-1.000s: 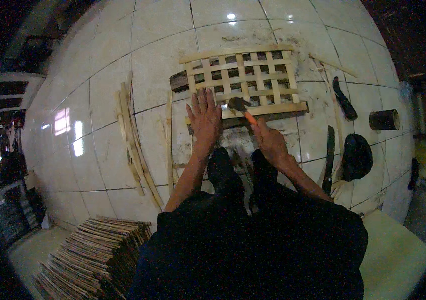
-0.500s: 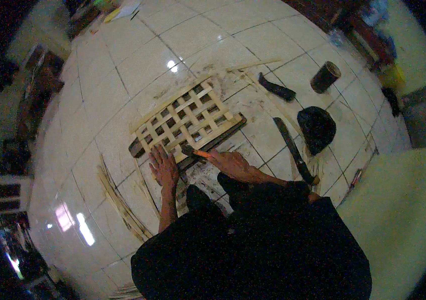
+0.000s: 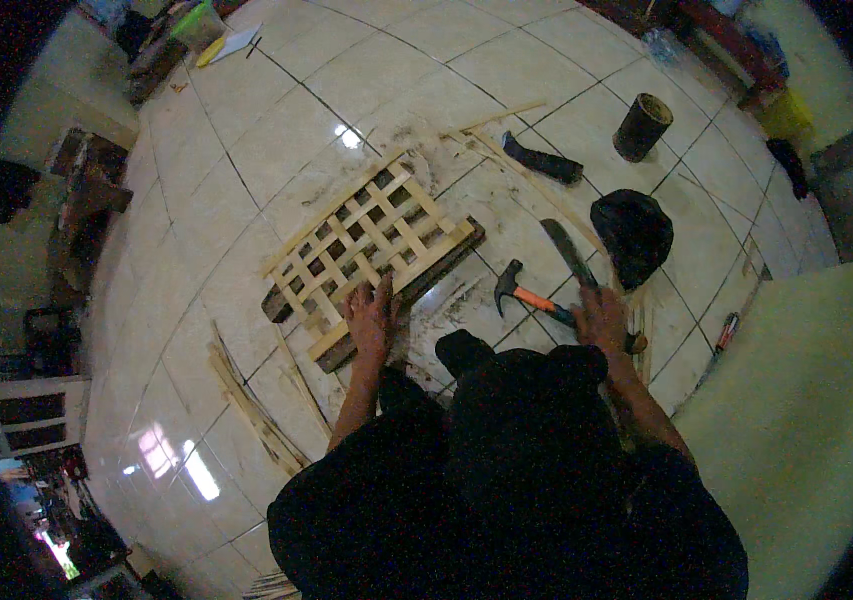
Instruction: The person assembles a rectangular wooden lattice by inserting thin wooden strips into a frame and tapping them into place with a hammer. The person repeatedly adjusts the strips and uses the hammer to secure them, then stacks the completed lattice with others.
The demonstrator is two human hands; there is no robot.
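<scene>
The left hand (image 3: 371,322) lies flat, fingers spread, pressing on the near edge of the woven bamboo lattice (image 3: 366,240), its forearm reaching straight forward from the body. The lattice rests on the tiled floor (image 3: 246,170) atop a dark wooden block (image 3: 446,262) that shows along its near side. To the right of the lattice, the right hand (image 3: 601,320) is closed around the orange handle of a claw hammer (image 3: 531,295), whose dark head points back toward the lattice and sits low over the floor. Just beyond the hammer lies a long blade (image 3: 568,250), with a black bag (image 3: 634,232) beside it and a dark cylinder (image 3: 642,127) farther off. Left of the lattice, loose bamboo strips (image 3: 251,405) lie on the floor; beyond its far edge the tiles are open
</scene>
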